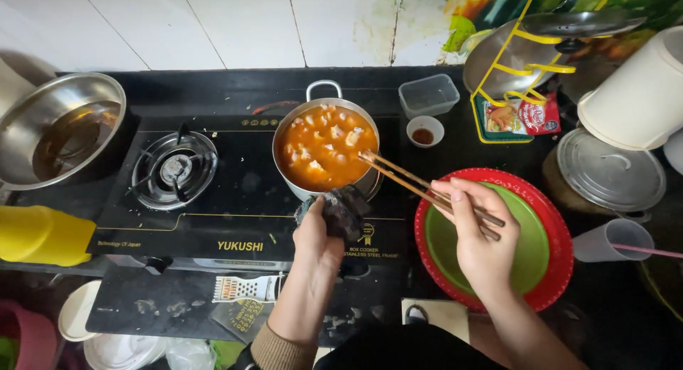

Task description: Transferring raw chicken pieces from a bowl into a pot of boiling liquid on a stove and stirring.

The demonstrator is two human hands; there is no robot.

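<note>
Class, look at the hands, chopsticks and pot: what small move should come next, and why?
Probably dip the chopsticks into the orange soup. Their tips already rest at the pot rim, the right hand grips them, and the left hand steadies the pot with a dark cloth.

So the person's got both hands bare, no rings or watch showing, the left hand [318, 236] coming out of a tan ribbed knit cuff over a dark sleeve, while the right hand [481, 243] and forearm are just uncovered, plus dark clothing below.
</note>
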